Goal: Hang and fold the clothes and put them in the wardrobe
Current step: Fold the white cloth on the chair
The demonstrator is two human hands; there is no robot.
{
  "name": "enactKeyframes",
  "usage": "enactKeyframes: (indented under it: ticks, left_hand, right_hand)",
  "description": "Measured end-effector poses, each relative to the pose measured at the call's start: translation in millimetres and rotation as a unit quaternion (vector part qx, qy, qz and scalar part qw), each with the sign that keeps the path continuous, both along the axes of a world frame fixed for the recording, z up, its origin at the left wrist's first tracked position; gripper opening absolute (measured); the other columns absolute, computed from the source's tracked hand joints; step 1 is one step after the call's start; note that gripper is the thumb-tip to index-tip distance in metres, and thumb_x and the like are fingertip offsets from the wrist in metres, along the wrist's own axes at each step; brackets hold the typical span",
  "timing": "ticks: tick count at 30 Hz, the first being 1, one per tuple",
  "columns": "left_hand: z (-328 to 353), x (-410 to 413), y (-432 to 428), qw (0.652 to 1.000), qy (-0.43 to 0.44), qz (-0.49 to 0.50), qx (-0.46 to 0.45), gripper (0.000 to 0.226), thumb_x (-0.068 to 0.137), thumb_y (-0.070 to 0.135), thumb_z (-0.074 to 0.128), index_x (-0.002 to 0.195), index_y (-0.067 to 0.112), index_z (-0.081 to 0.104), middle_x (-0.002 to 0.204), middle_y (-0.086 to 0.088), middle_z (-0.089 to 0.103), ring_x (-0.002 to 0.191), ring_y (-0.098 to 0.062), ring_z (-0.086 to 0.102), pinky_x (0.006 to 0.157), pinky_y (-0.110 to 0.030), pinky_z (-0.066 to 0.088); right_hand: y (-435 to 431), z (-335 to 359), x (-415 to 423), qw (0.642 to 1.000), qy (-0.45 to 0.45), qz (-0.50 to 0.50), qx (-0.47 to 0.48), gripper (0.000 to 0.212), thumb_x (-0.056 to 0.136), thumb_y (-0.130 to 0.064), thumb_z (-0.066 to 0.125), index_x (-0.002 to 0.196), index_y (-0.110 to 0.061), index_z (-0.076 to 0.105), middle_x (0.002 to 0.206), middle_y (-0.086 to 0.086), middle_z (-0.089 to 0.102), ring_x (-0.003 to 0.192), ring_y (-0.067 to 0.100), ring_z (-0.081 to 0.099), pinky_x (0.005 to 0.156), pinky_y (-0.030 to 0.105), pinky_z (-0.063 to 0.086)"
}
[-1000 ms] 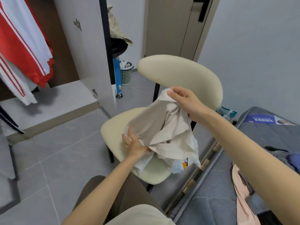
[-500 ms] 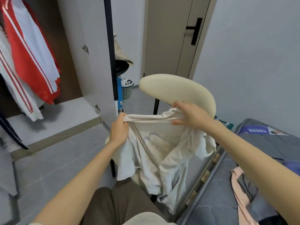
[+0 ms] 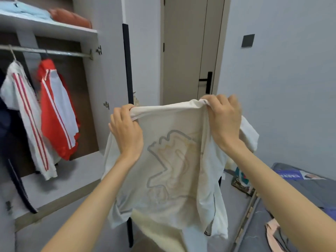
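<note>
An open wardrobe (image 3: 54, 91) stands left, a grey bed (image 3: 300, 197) right. Left hand (image 3: 126, 131) and right hand (image 3: 224, 120), fingers curled, grip a cream shirt's (image 3: 172, 170) top edge.

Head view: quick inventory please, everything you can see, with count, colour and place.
T-shirt: one, cream, printed, held up at centre.
Red jacket: one, red and white, on the wardrobe rail, left.
White jacket: one, red-striped, on the same rail, further left.
Light blue item: one, top shelf, upper left.
Orange item: one, beside it.
Door: one, beige, black handle, behind.
Wall switch: one, dark, right wall.
Bed: one, grey, lower right.
Pink garment: one, on the bed.
Chair: one, cream, below the T-shirt.
Left hand, right hand: two, gripping the T-shirt's top edge.
</note>
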State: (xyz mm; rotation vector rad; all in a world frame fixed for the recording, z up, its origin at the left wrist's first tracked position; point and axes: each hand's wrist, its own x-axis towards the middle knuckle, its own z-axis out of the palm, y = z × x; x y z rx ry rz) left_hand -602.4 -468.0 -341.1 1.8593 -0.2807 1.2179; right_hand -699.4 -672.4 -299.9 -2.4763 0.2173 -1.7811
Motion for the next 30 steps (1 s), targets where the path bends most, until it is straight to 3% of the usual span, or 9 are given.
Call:
enactKeyframes:
  ticks: [4, 7, 10, 14, 20, 27, 30]
  left_hand:
    - [-4.1, -7.7, 4.7, 1.000, 0.000, 0.003, 0.014, 0.026, 0.091, -0.003, 0.051, 0.111, 0.012, 0.058, 0.106, -0.009, 0.054, 0.095, -0.027, 0.045, 0.084, -0.042, 0.040]
    - [-20.2, -8.4, 4.8, 0.998, 0.025, 0.015, 0.052, 0.028, 0.091, -0.004, 0.048, 0.112, 0.012, 0.058, 0.104, -0.010, 0.053, 0.094, -0.028, 0.044, 0.082, -0.040, 0.035]
    - [-45.3, -0.8, 6.5, 0.990, 0.069, 0.041, 0.115, 0.037, 0.089, -0.009, 0.044, 0.116, 0.011, 0.057, 0.104, -0.014, 0.049, 0.093, -0.031, 0.041, 0.079, -0.037, 0.028]
    - [-85.4, 15.4, 9.8, 0.971, 0.143, 0.042, 0.188, 0.045, 0.085, -0.013, 0.039, 0.119, 0.013, 0.055, 0.104, -0.014, 0.044, 0.093, -0.029, 0.037, 0.075, -0.031, 0.021]
    - [-147.5, 63.9, 10.7, 0.929, 0.265, -0.003, 0.256, 0.038, 0.091, -0.004, 0.045, 0.120, 0.020, 0.052, 0.105, -0.007, 0.040, 0.099, -0.026, 0.036, 0.085, -0.035, 0.031]
    - [-207.4, 132.7, 1.7, 0.907, 0.337, -0.003, 0.254, 0.045, 0.086, -0.010, 0.045, 0.121, 0.018, 0.053, 0.105, -0.008, 0.039, 0.098, -0.026, 0.034, 0.080, -0.030, 0.028]
    - [-221.5, 159.1, -4.8, 0.905, 0.365, -0.025, 0.216, 0.062, 0.082, -0.017, 0.041, 0.134, 0.015, 0.047, 0.121, -0.012, 0.039, 0.112, -0.029, 0.035, 0.092, -0.033, 0.035]
  right_hand:
    - [1.9, -6.0, -9.1, 0.999, -0.047, -0.003, 0.005, 0.018, 0.093, -0.013, 0.057, 0.098, -0.022, 0.072, 0.084, 0.001, 0.062, 0.084, 0.028, 0.046, 0.074, 0.027, 0.022]
    - [-0.2, -16.8, -4.3, 0.999, -0.029, -0.014, 0.008, 0.016, 0.086, -0.011, 0.061, 0.092, -0.021, 0.071, 0.083, 0.000, 0.062, 0.084, 0.030, 0.048, 0.073, 0.027, 0.020]
    - [-2.1, -33.6, 9.1, 1.000, 0.023, -0.007, 0.006, 0.015, 0.080, -0.011, 0.060, 0.088, -0.020, 0.069, 0.084, -0.001, 0.062, 0.085, 0.028, 0.046, 0.073, 0.032, 0.026]
    - [-7.3, -69.2, 38.6, 0.988, 0.154, -0.005, -0.009, 0.015, 0.078, -0.013, 0.056, 0.089, -0.016, 0.065, 0.088, 0.001, 0.061, 0.088, 0.028, 0.043, 0.072, 0.032, 0.022]
    - [-26.7, -138.7, 91.9, 0.956, 0.294, 0.015, 0.004, 0.018, 0.081, -0.014, 0.054, 0.095, -0.013, 0.065, 0.100, 0.004, 0.059, 0.094, 0.028, 0.043, 0.073, 0.032, 0.022]
    - [-34.2, -199.8, 178.9, 0.918, 0.395, 0.030, -0.012, 0.025, 0.086, -0.004, 0.048, 0.104, -0.013, 0.063, 0.103, 0.005, 0.055, 0.102, 0.030, 0.042, 0.072, 0.030, 0.014]
    - [-35.0, -216.6, 216.5, 0.908, 0.416, 0.057, 0.004, 0.044, 0.085, 0.005, 0.044, 0.121, -0.015, 0.061, 0.128, 0.006, 0.052, 0.117, 0.030, 0.039, 0.083, 0.032, 0.021]
